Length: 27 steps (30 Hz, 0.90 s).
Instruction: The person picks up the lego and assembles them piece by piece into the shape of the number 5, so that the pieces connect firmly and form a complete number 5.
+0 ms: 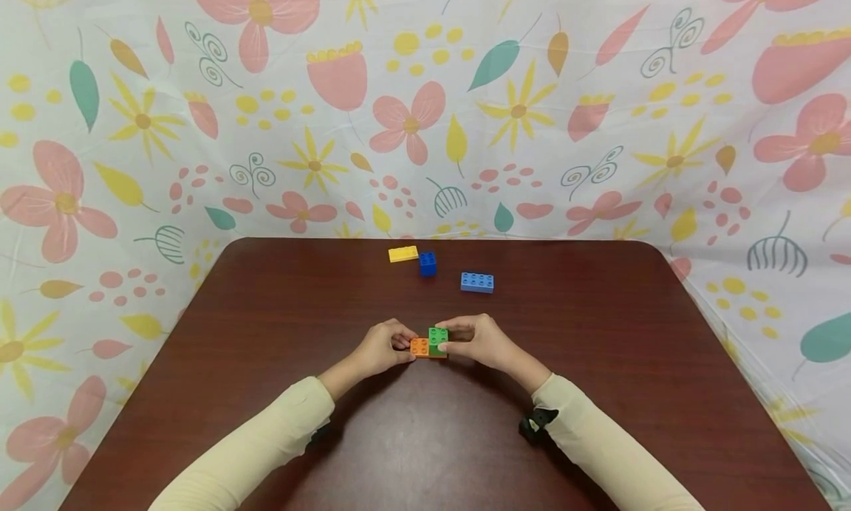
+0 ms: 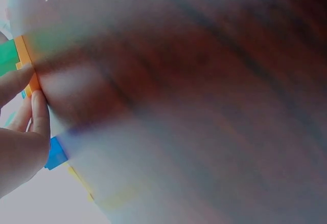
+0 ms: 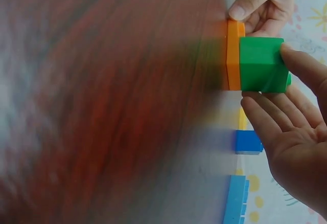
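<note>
A flat orange toy brick [image 1: 419, 346] lies on the dark table, its studs showing on the left half. Over its right half sits a green block [image 1: 438, 335] with studs on top. My left hand [image 1: 383, 347] pinches the orange brick's left end between thumb and fingers, as the left wrist view also shows. With thumb and fingers on opposite sides, my right hand [image 1: 484, 341] holds the green block. In the right wrist view the green block [image 3: 262, 64] stands against the orange brick [image 3: 233, 55] with no visible gap.
Farther back on the table [image 1: 299, 297] are a flat yellow brick [image 1: 402, 255], a dark blue brick [image 1: 428, 264] and a longer light blue brick [image 1: 477, 282]. A flower-patterned cloth [image 1: 412, 179] hangs behind the table's far edge.
</note>
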Tool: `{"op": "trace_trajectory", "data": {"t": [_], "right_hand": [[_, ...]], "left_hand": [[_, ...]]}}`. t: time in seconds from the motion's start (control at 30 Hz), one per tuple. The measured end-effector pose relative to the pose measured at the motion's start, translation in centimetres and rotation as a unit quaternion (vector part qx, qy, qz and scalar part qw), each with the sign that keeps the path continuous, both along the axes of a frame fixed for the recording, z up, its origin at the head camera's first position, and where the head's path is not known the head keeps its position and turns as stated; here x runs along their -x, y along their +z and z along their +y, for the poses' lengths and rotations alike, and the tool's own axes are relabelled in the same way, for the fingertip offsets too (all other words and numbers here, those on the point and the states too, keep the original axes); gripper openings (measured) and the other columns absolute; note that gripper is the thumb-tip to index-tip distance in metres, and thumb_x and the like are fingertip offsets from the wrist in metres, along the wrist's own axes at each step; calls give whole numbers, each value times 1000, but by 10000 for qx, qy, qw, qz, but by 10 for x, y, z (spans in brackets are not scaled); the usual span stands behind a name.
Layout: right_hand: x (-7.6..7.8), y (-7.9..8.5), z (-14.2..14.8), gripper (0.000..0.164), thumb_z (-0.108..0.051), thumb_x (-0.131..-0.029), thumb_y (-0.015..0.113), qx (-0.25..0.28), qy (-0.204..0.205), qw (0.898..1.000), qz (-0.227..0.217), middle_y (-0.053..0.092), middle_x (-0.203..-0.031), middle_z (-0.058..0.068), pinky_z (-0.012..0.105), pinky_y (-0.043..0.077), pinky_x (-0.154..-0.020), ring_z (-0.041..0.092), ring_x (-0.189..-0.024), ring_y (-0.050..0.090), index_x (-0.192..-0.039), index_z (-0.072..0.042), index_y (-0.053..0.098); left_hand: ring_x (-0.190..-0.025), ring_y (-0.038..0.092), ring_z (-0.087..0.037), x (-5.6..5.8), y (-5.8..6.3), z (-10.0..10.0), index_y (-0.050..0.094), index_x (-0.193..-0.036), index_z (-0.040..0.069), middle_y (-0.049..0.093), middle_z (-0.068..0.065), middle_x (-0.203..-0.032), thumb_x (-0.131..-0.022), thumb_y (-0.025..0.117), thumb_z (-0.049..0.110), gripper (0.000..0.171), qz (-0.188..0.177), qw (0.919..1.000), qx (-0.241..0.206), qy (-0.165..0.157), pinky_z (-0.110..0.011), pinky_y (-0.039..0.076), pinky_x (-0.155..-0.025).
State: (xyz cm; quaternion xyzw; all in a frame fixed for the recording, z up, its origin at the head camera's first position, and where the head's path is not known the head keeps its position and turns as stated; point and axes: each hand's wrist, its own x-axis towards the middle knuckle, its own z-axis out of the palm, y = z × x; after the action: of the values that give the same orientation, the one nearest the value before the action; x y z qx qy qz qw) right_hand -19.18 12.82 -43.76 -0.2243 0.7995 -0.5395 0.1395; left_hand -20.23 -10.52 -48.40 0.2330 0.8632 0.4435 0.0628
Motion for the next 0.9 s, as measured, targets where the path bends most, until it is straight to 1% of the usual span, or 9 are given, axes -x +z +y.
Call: {"op": "trace_trajectory", "data": {"t": [0.2, 0.47, 0.73, 0.9], "right_hand": [[0, -3, 0, 38, 0, -86, 69, 175, -84, 9994, -280, 63, -117, 25, 32, 56, -80, 37, -109, 62, -123, 7, 61], [-2, -2, -1, 39, -4, -87, 69, 58, -261, 9984, -504, 63, -119, 22, 35, 55, -83, 36, -115, 59, -125, 4, 61], [-2, -1, -1, 40, -4, -89, 68, 104, -219, 9979, -607, 62, -123, 23, 37, 54, -86, 36, -118, 56, -127, 3, 60], [-3, -1, 0, 41, -3, -89, 67, 128, -147, 9977, -650, 60, -124, 24, 37, 54, -88, 37, -119, 55, -128, 4, 59]], "left_hand": [[-84, 64, -23, 0, 0, 0, 69, -100, -5, 60, -11, -93, -75, 79, -4, 27, -25, 10000, 21, 18, -23, 55, -74], [-84, 64, -22, 1, 2, 0, 69, -101, -5, 59, -10, -93, -76, 78, -4, 27, -90, 9999, 88, 67, -21, 54, -74], [-84, 65, -22, 2, 2, 0, 69, -100, -5, 59, -9, -92, -75, 79, -4, 27, -95, 9998, 118, 94, -22, 55, -74], [-83, 65, -23, 1, 3, 1, 69, -99, -6, 60, -11, -92, -74, 79, -5, 28, -99, 9999, 51, 68, -24, 56, -74]]}}
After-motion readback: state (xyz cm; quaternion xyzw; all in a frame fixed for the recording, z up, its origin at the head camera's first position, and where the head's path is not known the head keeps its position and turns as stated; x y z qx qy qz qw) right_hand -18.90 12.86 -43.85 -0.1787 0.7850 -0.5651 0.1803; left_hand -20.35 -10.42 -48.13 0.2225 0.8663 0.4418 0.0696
